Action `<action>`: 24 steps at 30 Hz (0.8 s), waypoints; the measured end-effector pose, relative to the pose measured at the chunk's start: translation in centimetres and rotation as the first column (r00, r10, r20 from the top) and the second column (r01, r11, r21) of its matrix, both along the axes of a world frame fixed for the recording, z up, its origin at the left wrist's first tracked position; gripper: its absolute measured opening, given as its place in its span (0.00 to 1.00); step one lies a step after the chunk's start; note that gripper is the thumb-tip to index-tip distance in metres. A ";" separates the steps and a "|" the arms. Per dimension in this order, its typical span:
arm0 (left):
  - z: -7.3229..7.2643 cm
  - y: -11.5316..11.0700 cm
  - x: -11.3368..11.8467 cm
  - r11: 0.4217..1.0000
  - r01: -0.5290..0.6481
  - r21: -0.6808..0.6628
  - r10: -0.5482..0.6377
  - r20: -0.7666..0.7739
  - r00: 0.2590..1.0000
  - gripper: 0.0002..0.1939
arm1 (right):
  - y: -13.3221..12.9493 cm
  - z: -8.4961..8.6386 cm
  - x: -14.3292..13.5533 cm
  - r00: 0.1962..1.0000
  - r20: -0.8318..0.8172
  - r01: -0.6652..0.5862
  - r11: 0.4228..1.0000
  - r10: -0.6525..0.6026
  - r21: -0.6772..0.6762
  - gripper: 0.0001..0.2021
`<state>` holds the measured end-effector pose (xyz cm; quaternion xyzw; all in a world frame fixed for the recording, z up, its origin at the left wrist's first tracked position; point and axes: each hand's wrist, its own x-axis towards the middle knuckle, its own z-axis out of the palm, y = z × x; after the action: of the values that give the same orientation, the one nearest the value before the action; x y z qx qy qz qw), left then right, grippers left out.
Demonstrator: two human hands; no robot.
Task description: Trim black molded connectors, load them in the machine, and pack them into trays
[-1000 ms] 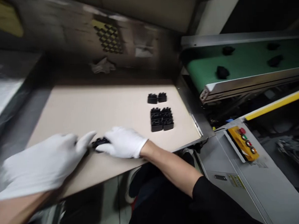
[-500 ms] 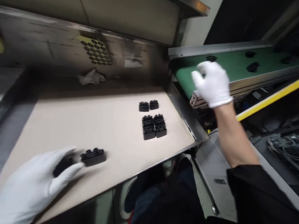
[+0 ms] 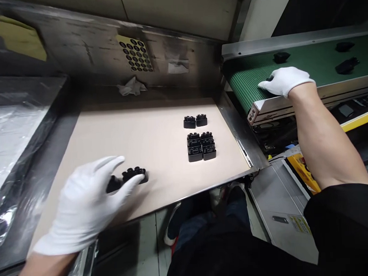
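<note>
On the belt's near end, my right hand (image 3: 287,81), white-gloved, is closed with its fingers curled down over a small black plastic part (image 3: 270,79), mostly hidden under the glove. My left hand (image 3: 91,195), also gloved, is low over the board with thumb and fingers apart. Its thumb lies along the front of a black plastic part with round knobs on top (image 3: 134,172). Another black part (image 3: 113,184) sits between the thumb and fingers, partly hidden. Several similar parts (image 3: 202,147) stand in a tight two-column block at the board's right, with a pair (image 3: 195,121) behind them.
A beige board (image 3: 153,135) covers the metal bench. The green conveyor belt (image 3: 245,78) at right carries several black parts (image 3: 347,65). A sheet of round stickers (image 3: 136,54) hangs on the back wall above a crumpled cloth (image 3: 132,87). Clear plastic film (image 3: 15,121) lies at left.
My right hand has come down onto the belt. My left hand has moved right along the board, its thumb now in front of the knobbed part. The view has shifted.
</note>
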<state>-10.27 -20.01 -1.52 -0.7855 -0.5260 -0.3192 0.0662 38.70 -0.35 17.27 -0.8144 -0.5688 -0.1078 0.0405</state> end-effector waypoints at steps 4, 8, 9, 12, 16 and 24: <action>1.0 1.0 4.1 0.985 0.136 0.107 -0.132 -0.046 0.990 0.19 | 1.3 -0.1 2.1 0.993 0.005 -0.119 0.992 0.119 0.052 0.23; 1.6 2.0 7.9 0.985 0.171 0.009 -0.170 -0.094 0.981 0.19 | -3.3 1.4 -0.7 0.958 0.057 -0.284 0.914 0.279 0.290 0.19; 1.4 2.3 8.9 0.985 0.169 -0.042 -0.173 -0.125 0.977 0.20 | -5.4 1.3 -2.4 0.948 0.100 -0.318 0.882 0.303 0.348 0.18; 0.4 3.2 11.9 0.973 0.128 -0.194 -0.177 -0.259 0.950 0.24 | -12.3 -1.9 -7.9 0.847 0.240 -0.530 0.784 0.474 0.323 0.12; -1.6 3.9 14.2 0.962 0.059 -0.267 -0.148 -0.326 0.934 0.21 | -17.3 -11.9 -13.3 0.623 0.105 -0.770 0.631 0.775 -0.097 0.14; -4.1 1.2 14.5 0.785 0.266 -0.559 -0.044 0.378 0.925 0.18 | -18.4 -21.8 -13.6 0.621 -0.311 -0.738 0.671 0.719 0.077 0.17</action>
<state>4.21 -18.81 -5.59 -0.7384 -0.5355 -0.2725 -0.3061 25.12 -18.74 -4.56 -0.5210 -0.8382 0.0658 0.1472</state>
